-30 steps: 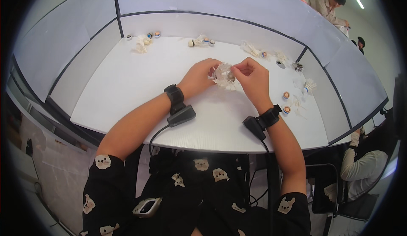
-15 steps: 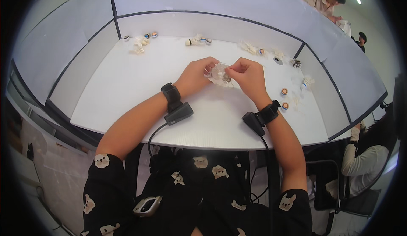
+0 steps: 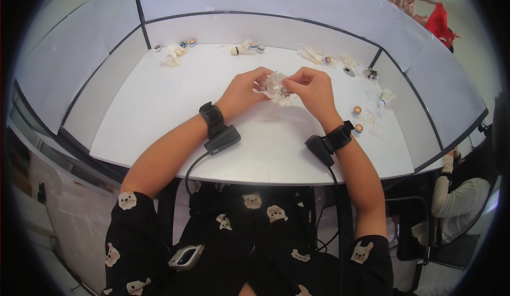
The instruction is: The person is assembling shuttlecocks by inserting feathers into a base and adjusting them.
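Note:
Over the middle of the table I hold a whitish feather shuttlecock [image 3: 275, 85], its ragged, open feather end facing up toward me. My left hand [image 3: 245, 89] is closed around its left side, with fingers partly hidden behind the feathers. From the right, my right hand [image 3: 314, 90] pinches at the feather rim between thumb and forefinger. Whether a single feather is in that pinch is too small to tell. Below the shuttlecock, thin pale feather scraps [image 3: 283, 127] lie on the white table [image 3: 223, 160].
Along the back are a feather pile [image 3: 172, 56], a whole shuttlecock [image 3: 241, 48] and more feathers [image 3: 311, 55]. Toward the right lie shuttlecock corks [image 3: 357, 110], another shuttlecock [image 3: 386, 100] and a metal clip-like object [image 3: 371, 74]. Grey partitions [image 3: 255, 27] enclose the table. Other people are beyond.
The shuttlecock has turned slightly in my hands, and my right fingers sit a little differently on its rim. Thin scraps now show beneath it. In the background, a person now handles red cloth.

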A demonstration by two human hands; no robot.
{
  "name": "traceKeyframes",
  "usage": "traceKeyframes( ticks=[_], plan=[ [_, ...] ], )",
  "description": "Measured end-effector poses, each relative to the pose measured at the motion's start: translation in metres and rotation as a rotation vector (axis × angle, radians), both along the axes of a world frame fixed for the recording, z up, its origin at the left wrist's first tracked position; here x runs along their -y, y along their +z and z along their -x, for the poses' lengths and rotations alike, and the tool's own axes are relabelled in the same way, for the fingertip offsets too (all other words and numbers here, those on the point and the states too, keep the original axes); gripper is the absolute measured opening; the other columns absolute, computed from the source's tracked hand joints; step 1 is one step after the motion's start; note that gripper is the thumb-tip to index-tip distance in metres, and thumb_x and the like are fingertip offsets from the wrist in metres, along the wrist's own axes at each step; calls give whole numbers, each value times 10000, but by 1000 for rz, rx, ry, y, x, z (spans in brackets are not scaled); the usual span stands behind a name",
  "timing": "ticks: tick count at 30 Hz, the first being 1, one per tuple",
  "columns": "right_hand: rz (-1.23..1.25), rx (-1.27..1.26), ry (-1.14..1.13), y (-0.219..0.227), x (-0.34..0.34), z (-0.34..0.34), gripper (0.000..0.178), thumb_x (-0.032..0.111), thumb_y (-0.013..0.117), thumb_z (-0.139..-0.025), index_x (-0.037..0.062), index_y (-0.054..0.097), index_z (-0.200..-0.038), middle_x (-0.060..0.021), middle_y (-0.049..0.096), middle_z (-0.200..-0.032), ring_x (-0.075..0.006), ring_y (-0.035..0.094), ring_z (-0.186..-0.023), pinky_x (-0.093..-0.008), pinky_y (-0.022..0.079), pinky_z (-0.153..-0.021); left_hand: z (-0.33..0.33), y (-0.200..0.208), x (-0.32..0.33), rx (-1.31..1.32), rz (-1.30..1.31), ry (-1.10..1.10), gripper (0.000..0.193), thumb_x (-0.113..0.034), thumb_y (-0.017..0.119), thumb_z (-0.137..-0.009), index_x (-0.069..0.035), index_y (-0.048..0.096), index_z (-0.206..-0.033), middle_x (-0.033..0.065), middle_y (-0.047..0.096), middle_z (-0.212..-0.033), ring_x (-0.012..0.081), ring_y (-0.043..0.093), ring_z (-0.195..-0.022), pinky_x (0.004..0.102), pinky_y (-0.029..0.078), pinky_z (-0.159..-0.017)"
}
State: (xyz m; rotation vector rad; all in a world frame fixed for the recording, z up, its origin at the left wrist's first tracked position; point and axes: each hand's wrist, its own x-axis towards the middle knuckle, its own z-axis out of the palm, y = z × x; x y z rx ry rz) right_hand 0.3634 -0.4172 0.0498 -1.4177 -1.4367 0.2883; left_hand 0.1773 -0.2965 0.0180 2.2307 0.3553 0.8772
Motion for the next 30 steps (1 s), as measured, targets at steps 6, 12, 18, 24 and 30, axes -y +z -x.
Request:
traceKeyframes(
  ticks=[6,12,18,24,30],
  plan=[
    [-97,-227,-43,5,-3,4,209,186,723,-941,-21,726,-960,-95,754,-804,-142,715,-730,-257,568,-730,-4,-1,-7,45,-4,151,495,-97,819,-822,-25,608,-1264,120,701,-1027,223,680,-916,345,557,-825],
    [216,386,-143,-1,2,-5,251,235,697,-887,122,740,-1107,-126,722,-786,-284,699,-748,-383,550,-725,-2,-11,-21,20,121,287,518,-239,821,-837,15,605,-1234,146,693,-1018,236,672,-899,353,545,-790],
    [389,560,29,-19,-3,-9,400,199,686,-906,191,692,-1306,-72,662,-673,-198,625,-565,-349,485,-615,0,-1,-14,-17,70,248,466,-253,810,-826,-2,630,-1174,134,691,-1035,253,657,-907,370,524,-827],
    [391,603,22,-19,-8,-14,214,236,686,-920,124,699,-1101,-84,687,-705,-236,650,-616,-382,497,-624,-5,-6,-21,-16,55,194,426,-208,822,-790,-25,634,-1125,132,672,-989,280,627,-962,388,502,-867],
    [316,757,32,-34,1,-9,145,252,680,-926,122,671,-990,-123,732,-811,-331,705,-792,-448,535,-716,2,-21,-12,-53,19,232,457,-227,830,-795,-47,638,-1169,148,657,-1021,323,613,-997,413,495,-895]
  ],
)
